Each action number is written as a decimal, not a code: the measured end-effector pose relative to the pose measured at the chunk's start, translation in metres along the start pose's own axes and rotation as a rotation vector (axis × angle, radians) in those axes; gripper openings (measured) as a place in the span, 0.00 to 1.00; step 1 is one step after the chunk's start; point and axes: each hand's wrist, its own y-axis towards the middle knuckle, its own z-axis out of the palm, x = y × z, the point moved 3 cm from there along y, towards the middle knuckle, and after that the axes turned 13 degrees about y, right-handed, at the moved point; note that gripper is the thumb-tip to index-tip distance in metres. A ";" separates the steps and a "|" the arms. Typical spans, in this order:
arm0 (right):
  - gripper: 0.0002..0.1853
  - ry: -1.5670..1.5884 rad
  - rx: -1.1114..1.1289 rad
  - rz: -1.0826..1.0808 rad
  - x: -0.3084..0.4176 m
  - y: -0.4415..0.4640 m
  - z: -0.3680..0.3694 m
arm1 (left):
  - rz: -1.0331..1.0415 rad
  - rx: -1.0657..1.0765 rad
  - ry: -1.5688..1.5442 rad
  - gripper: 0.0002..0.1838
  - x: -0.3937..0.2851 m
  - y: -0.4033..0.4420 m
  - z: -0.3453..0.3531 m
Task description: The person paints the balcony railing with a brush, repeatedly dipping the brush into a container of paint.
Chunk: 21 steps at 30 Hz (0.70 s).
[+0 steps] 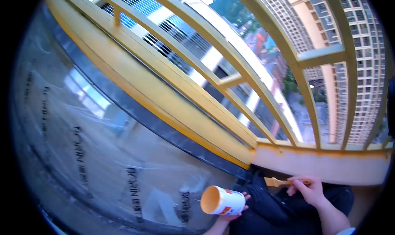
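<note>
A white paint bucket [234, 203] with red and dark print is tipped on its side in my left hand [233, 217], its mouth facing left. Yellowish paint coats the inside that shows. My fingers wrap round its far side and base. In my right hand [311, 190] is a paintbrush [276, 182] with yellow-stained bristles pointing left, its handle gripped between thumb and fingers. The brush is over my dark trousers [279, 210], just below the corner of the low wall. Bucket and brush are apart from each other.
A yellow-painted railing [230, 80] runs above a yellow ledge [152, 89]. To the right, a pale low wall [321, 165] carries more bars and orange paint marks. Printed plastic film [103, 165] covers the surface at left. Tall buildings [362, 62] stand far below and beyond.
</note>
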 end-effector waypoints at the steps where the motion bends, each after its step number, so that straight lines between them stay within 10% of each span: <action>1: 0.12 0.019 -0.005 -0.018 0.000 -0.003 -0.001 | 0.000 -0.002 0.011 0.51 0.001 0.001 0.006; 21: 0.11 0.003 0.035 -0.111 0.027 -0.027 0.010 | -0.013 -0.045 0.226 0.51 0.051 -0.003 0.051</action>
